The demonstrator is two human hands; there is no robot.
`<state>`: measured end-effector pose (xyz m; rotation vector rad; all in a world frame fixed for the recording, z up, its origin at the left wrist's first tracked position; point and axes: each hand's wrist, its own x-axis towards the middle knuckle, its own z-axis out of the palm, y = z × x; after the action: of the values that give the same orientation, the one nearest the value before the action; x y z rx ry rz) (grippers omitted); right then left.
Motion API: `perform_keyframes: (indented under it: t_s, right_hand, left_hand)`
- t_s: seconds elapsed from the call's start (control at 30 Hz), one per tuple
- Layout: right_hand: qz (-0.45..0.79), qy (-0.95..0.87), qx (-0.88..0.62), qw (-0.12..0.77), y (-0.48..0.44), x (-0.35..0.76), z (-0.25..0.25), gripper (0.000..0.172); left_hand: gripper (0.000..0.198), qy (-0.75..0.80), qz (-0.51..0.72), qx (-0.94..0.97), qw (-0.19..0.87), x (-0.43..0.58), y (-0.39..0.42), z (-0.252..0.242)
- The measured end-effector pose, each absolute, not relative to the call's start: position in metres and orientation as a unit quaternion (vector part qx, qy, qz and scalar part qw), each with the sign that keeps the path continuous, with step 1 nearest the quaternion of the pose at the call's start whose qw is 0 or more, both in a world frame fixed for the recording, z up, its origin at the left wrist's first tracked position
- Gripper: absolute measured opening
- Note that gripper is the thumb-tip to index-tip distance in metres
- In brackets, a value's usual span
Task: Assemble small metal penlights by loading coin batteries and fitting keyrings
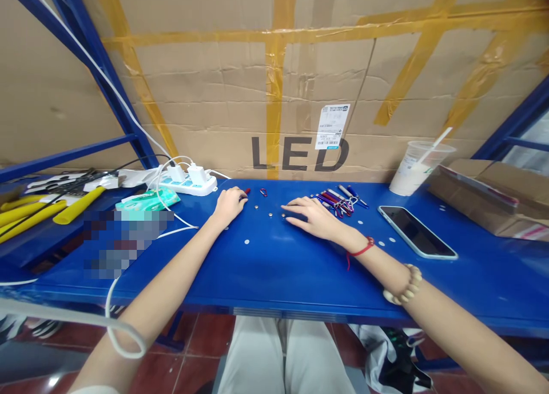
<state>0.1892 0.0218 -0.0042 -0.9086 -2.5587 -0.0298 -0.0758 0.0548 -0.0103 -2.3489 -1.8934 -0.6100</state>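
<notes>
My left hand point(231, 204) rests on the blue table with its fingers curled together. At its fingertips shows the end of a small red piece point(247, 191), mostly hidden by the fingers. A red carabiner clip point(263, 192) lies just to the right of it. My right hand point(312, 218) is palm down with its fingers spread apart. One small round metal disc point(283, 215), like a button cell, lies by its fingertips. Two similar discs point(270, 215) lie between the hands. Behind my right hand is a pile of small coloured metal tubes with carabiners point(337, 199).
A phone point(418, 232), a drink cup with straw point(418, 168) and an open cardboard box point(493, 197) stand at the right. Left are a power strip point(189, 179), a tissue pack point(148, 202), cables and yellow-handled tools point(79, 205). Small pale discs point(246, 242) are scattered about.
</notes>
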Motion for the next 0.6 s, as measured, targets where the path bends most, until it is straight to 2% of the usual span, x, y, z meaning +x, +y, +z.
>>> perform_keyframes:
  t_s: [0.07,0.2,0.37,0.6]
  right_hand:
    - [-0.01,-0.928,-0.318,0.193,0.019,0.183,-0.008,0.035]
    - [-0.024,-0.922,-0.34,0.185,0.022,0.183,-0.011,0.028]
    - [0.012,-0.908,-0.357,0.218,0.03,0.188,-0.011,0.018]
    - [0.046,-0.868,-0.44,0.225,0.028,0.187,-0.009,0.009]
  left_hand:
    - [0.024,-0.617,-0.217,-0.756,0.024,-0.077,0.055,-0.008]
    - [0.043,-0.626,-0.228,-0.746,0.013,-0.077,0.055,-0.01]
    - [0.034,-0.625,-0.215,-0.751,0.003,-0.075,0.053,-0.014]
    - [0.033,-0.644,-0.22,-0.732,-0.042,-0.064,0.045,-0.005]
